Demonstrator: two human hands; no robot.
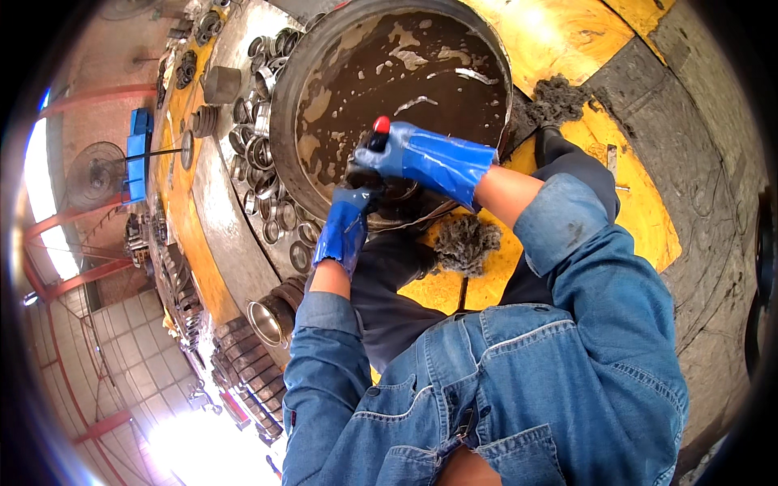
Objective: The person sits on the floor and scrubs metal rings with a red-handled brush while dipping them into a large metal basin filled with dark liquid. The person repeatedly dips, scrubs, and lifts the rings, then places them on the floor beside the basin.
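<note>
Both my hands wear blue rubber gloves, darkened with wet grime, at the near rim of a large round tub (284, 105) of murky brown liquid. My right hand (389, 152) is closed round a black-handled tool with a red end (382, 125); its working end is hidden. Just below it, my left hand (350, 212) is closed on a dark, wet part (362, 176) whose shape I cannot make out. The two hands nearly touch. Pale foam streaks float on the liquid.
Many shiny metal rings (259, 151) lie along the tub's left side. A larger ring (267, 322) lies by my left forearm. Grey fibre wads sit on the yellow floor between my legs (468, 245) and right of the tub (559, 101). A fan (96, 176) stands far left.
</note>
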